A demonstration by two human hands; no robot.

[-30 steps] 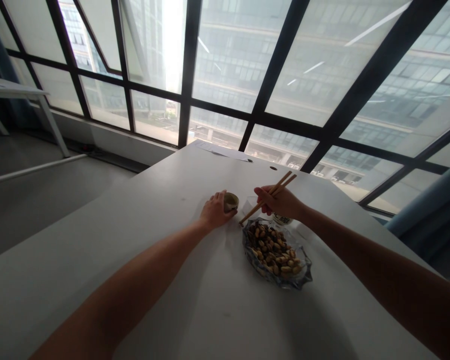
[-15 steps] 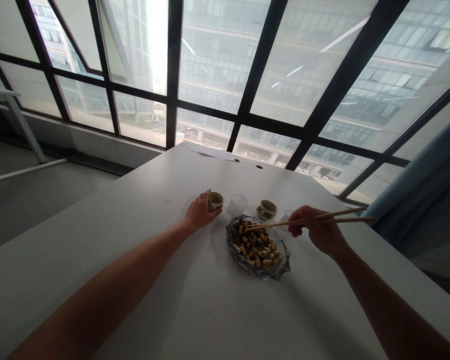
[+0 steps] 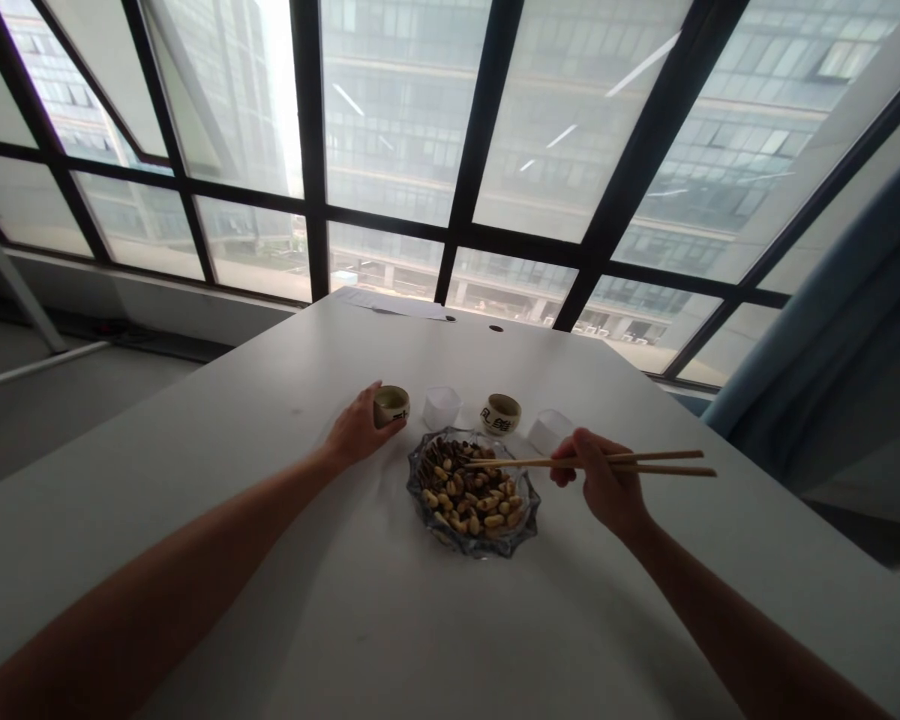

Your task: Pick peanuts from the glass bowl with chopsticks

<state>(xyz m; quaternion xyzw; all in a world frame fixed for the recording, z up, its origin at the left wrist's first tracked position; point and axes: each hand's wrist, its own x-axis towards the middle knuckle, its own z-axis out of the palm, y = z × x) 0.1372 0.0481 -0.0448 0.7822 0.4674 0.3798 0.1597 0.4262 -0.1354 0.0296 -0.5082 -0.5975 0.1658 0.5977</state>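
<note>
Risk: nuts (image 3: pixel 469 502) could slip off the chopsticks (image 3: pixel 525 463) if the R hand (image 3: pixel 607 485) squeezes unevenly, then roll onto the tabletop (image 3: pixel 390 620) outside the glass bowl (image 3: pixel 526 528). R fingers clamped on the chopsticks, tips at the nuts (can't tell if one's pinched); L hand (image 3: pixel 354 434) fingers wrapped round the L cup (image 3: pixel 391 405). Vs 1 s ago: tips were outside the bowl, nr L cup; R cup (image 3: pixel 501 414), then mostly hidden, now shows.

The 2 chopsticks (image 3: pixel 525 463) look wooden and smooth, the bowl (image 3: pixel 487 546) glossy faceted glass, the nuts (image 3: pixel 474 498) matt and rough. The cups (image 3: pixel 501 420) look ceramic, the tubs (image 3: pixel 442 408) translucent plastic, the table (image 3: pixel 360 600) smooth; at right, the curtain (image 3: pixel 817 320) is matt cloth.
</note>
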